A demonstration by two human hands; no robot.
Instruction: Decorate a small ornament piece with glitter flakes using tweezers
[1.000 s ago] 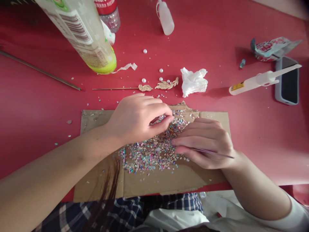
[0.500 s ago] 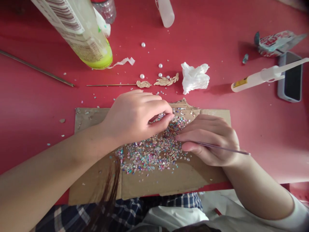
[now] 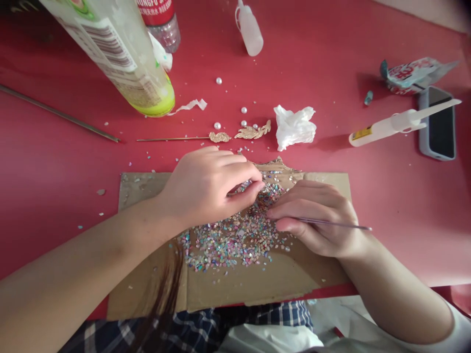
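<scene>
At the near edge of the red bench (image 3: 405, 230), on a torn brown cardboard sheet (image 3: 235, 289), the left hand (image 3: 208, 189) pinches closed over iridescent multicoloured chips (image 3: 231, 240); the right hand (image 3: 316, 218) grips a thin metal rod (image 3: 336, 224)

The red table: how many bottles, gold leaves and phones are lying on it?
On the red table:
Bottles: 3 (large bottle, red-labelled bottle, small white bottle)
Gold leaves: 2 (leaf on a wire, loose leaf)
Phones: 1 (phone)
Total: 6
</scene>
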